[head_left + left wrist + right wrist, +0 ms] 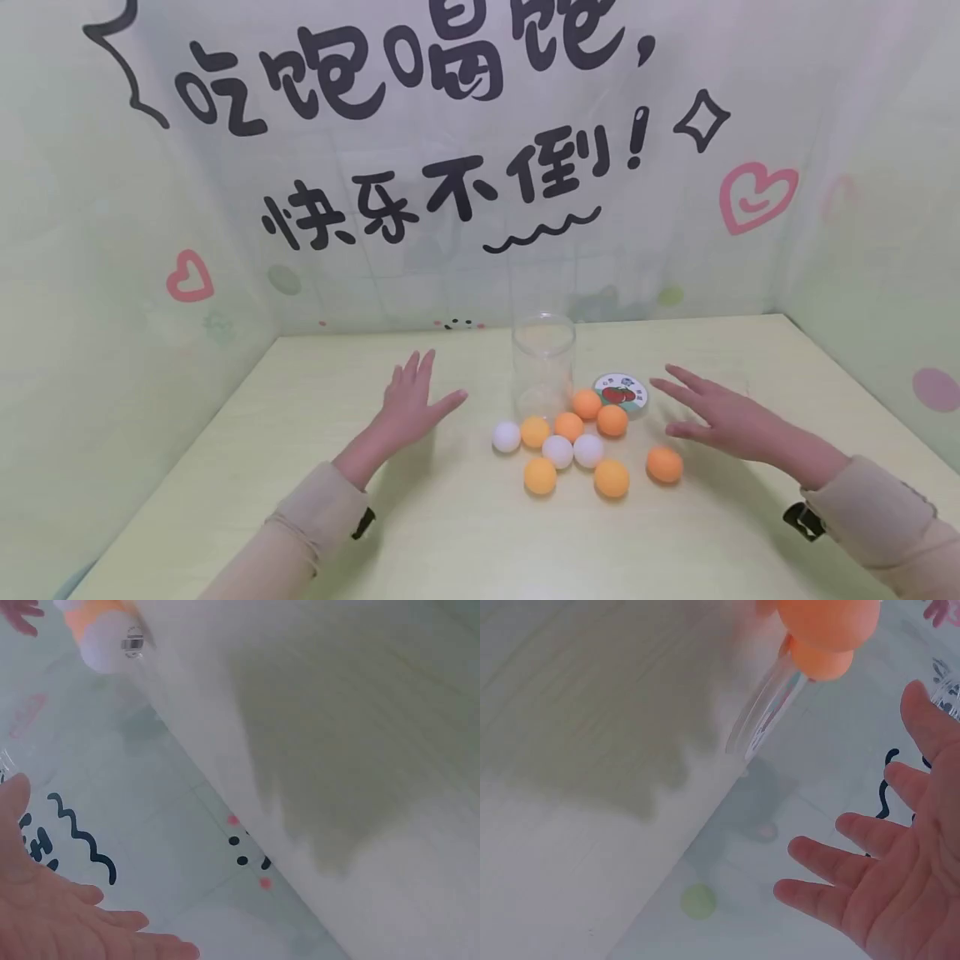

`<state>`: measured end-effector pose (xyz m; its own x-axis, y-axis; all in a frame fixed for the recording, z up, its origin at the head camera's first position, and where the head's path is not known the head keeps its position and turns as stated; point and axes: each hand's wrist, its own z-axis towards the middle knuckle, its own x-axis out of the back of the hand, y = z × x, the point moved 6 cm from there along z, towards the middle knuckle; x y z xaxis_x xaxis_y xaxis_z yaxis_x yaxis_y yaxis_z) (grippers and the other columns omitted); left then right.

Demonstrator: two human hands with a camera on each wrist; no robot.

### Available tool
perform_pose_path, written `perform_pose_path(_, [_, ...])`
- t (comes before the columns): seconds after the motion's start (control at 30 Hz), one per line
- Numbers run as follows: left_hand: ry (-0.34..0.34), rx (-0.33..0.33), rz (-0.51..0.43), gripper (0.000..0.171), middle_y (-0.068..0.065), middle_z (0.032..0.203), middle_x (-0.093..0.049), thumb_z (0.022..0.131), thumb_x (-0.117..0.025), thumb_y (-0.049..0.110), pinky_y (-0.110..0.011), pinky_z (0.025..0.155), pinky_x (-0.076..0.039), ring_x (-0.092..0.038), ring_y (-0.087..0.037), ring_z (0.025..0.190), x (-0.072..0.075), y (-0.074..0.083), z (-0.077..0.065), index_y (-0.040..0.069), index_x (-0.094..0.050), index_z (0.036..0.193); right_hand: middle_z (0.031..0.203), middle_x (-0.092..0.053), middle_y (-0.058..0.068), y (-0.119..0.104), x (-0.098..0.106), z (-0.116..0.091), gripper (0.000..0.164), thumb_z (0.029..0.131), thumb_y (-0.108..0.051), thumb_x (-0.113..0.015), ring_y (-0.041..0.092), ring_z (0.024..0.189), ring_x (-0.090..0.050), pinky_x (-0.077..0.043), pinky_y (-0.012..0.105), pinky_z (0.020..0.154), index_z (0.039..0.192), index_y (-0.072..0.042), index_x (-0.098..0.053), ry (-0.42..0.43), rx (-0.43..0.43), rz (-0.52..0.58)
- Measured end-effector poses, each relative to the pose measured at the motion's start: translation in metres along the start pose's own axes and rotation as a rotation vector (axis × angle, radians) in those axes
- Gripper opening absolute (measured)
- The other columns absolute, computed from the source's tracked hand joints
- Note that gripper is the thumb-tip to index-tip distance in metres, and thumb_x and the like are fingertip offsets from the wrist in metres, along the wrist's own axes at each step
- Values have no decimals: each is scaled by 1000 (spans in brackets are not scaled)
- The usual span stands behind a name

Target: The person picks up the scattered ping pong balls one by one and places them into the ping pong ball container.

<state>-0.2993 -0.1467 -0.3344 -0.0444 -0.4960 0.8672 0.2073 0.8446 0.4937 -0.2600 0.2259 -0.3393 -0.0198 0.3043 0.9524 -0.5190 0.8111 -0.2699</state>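
Note:
My left hand (408,408) hovers over the table left of a clear plastic jar (543,375), fingers spread and holding nothing. On the other side, my right hand (723,412) is held above the table with its fingers apart, also holding nothing. Between them lie several ping-pong balls: white ones (506,437), yellow-orange ones (540,476) and deeper orange ones (664,465). The jar stands upright behind the balls, its top uncovered. Beside it lies a round lid (621,393) with a red fruit picture, nearest to the right hand. In the right wrist view the lid's rim (761,712) shows next to orange balls (829,622).
A pale wooden table (450,542) carries everything. Its back edge meets a printed cloth wall (450,275) with black writing and pink hearts. Cloth also hangs along the left and right sides. A dark wrist strap (804,522) shows below the right sleeve.

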Motion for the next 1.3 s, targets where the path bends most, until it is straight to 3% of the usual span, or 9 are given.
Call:
perform_pose_path(0.1, [21,-28,-74,87,-20,152,-3,87,-51,52,-56,108,-12,-4,-40,138,2,14,9,5,-7,147,143,-28,24,-9,-2,-2,66,85,-47,-58,43,114,-49,-42,57,85,138,-13,-39,-42,-1,10])
perform_pose_path(0.3, [63,-104,-133,86,-11,152,-14,84,-57,51,-49,109,-19,-15,-29,139,-1,50,26,10,-15,146,143,-30,22,-21,-8,-5,67,83,-53,-56,32,104,-58,-46,49,83,135,-13,-45,-117,44,16])
perform_pose_path(0.43, [47,-84,-307,88,-10,152,-17,82,-62,48,-48,109,-21,-18,-28,138,-9,68,38,11,-15,146,137,-38,20,-26,-14,-6,56,84,-43,-61,28,100,-59,-48,45,80,131,-14,-50,-139,103,-3])
perform_pose_path(0.6, [54,-55,-505,91,-11,150,-20,79,-67,44,-48,108,-22,-21,-27,137,-19,79,48,12,-14,147,129,-47,17,-29,-22,-6,48,82,-29,-66,30,99,-59,-48,45,79,127,-15,-54,-174,139,-12])
perform_pose_path(0.73, [72,-64,-541,93,-10,151,-20,78,-69,43,-49,108,-22,-20,-27,137,-25,86,50,13,-15,147,119,-55,10,-32,-26,-7,40,82,-24,-67,25,97,-59,-50,40,78,120,-15,-59,-172,175,-13])
perform_pose_path(0.93, [94,-57,-586,87,-10,148,-26,78,-69,42,-46,105,-30,-29,-30,133,-31,93,49,10,-22,144,97,-54,-6,-35,-26,-7,25,78,-13,-69,4,79,-50,-48,27,69,103,-14,-64,-142,256,20])
perform_pose_path(1.3, [70,-25,-610,84,-11,144,-33,78,-68,45,-44,96,-40,-40,-31,123,-34,94,50,14,-24,143,96,-51,-7,-34,-31,-4,25,77,-8,-67,3,79,-46,-47,25,69,101,-12,-60,-187,210,84])
